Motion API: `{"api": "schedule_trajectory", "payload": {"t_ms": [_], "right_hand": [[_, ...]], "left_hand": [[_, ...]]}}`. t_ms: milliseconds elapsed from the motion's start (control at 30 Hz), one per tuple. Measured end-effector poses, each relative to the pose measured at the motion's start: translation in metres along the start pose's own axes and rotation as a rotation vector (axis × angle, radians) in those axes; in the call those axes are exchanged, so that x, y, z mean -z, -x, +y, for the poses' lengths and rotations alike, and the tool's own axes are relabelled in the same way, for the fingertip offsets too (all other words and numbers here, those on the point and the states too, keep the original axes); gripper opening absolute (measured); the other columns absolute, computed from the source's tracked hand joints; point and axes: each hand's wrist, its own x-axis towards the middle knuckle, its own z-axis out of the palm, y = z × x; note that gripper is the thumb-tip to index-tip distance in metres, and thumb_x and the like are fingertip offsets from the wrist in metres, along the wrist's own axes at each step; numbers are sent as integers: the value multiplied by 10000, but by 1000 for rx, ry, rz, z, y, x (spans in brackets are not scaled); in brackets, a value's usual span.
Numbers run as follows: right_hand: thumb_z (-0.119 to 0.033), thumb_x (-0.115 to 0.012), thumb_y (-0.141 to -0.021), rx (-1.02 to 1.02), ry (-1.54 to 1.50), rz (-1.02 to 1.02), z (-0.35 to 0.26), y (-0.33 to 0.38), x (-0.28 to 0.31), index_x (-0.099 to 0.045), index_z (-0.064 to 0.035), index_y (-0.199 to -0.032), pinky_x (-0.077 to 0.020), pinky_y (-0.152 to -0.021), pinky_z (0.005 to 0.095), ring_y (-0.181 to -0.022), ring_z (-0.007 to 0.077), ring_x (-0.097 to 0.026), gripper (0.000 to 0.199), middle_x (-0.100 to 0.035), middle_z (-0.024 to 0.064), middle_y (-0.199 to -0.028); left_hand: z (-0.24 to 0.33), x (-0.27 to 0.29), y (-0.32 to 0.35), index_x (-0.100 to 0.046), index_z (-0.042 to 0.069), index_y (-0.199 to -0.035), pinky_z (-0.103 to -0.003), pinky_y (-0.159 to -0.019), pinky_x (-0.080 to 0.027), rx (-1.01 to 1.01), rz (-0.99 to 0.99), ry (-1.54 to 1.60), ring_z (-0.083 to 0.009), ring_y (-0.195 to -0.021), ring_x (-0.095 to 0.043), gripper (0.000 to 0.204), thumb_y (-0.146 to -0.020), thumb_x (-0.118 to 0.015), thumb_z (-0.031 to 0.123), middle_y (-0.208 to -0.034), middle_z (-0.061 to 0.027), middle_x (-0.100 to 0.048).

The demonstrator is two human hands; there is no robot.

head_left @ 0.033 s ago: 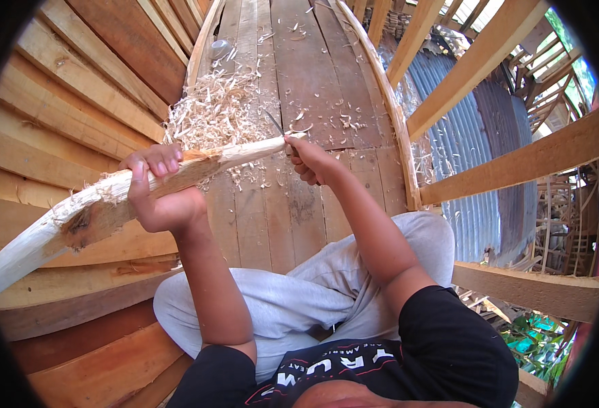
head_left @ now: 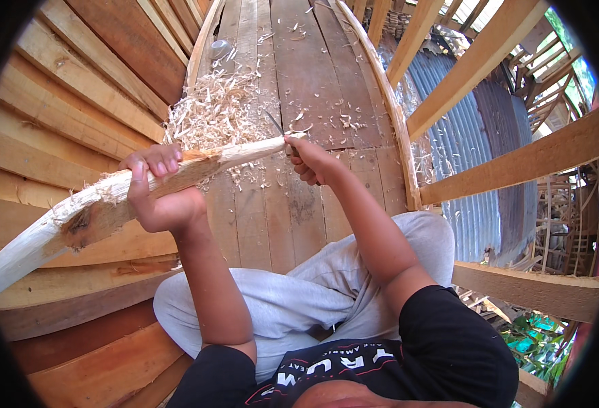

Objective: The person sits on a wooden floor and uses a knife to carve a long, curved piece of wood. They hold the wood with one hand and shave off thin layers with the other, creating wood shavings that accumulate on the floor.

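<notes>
A long, pale, peeled wooden pole (head_left: 119, 187) slants from the lower left across in front of me. It has a brown rough patch on its side and frayed fibres along the top. My left hand (head_left: 160, 183) is wrapped round its thick middle part. At the thinner right end of the pole, my right hand (head_left: 307, 160) is closed on a knife (head_left: 274, 122). The narrow dark blade points up and away to the left, crossing just beyond the tip of the pole. The knife's handle is mostly hidden in my fist.
Curled wood shavings (head_left: 211, 109) are heaped on the plank floor (head_left: 306, 75) beyond the pole. A small clear container (head_left: 220, 49) stands farther off. Boards (head_left: 75, 88) form a wall on the left. Wooden rails (head_left: 517, 160) and corrugated metal sheets (head_left: 459, 143) are on the right.
</notes>
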Motion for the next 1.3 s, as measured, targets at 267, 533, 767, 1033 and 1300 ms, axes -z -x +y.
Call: {"api": "schedule_trajectory", "payload": {"t_ms": [267, 533, 767, 1033, 1300], "right_hand": [[-632, -416, -893, -120, -317, -293, 1, -5, 15, -272, -190, -550, -63, -342, 236, -372, 49, -134, 577, -214, -82, -458], [-659, -465, -862, 126, 221, 389, -12, 18, 3, -351, -119, -592, -224, -376, 300, -418, 110, -312, 614, -327, -32, -523], [-618, -460, -885, 225, 236, 480, -2, 1, 12, -377, -101, -611, -229, -367, 319, -399, 110, -308, 591, -354, -22, -509], [-640, -400, -901, 17, -116, 119, -3, -6, 20, -266, -180, -569, -89, -365, 279, -356, 71, -143, 583, -211, -69, -456], [-647, -377, -905, -90, -464, -266, 0, -15, 40, -262, -188, -541, -85, -326, 228, -355, 52, -134, 598, -212, -80, -441]], "left_hand": [[-1, 0, 1, -428, 128, -745, -323, -668, -354, 0, -20, 8, -135, -617, -391, 101, -785, -503, 184, -629, -3, -388], [-21, 12, 1, -425, 117, -724, -327, -640, -369, 16, 12, 22, -154, -600, -399, 111, -762, -494, 195, -624, -24, -395], [-21, 6, 5, -433, 122, -728, -328, -668, -364, 23, -52, 46, -146, -621, -405, 80, -772, -473, 176, -632, -12, -401], [-20, 6, 4, -435, 126, -729, -329, -670, -365, 25, -38, 35, -141, -618, -403, 79, -772, -475, 178, -630, -10, -401], [-20, 6, 4, -438, 123, -742, -329, -668, -367, 9, -52, 35, -143, -621, -410, 75, -777, -478, 176, -627, -10, -403]]}}
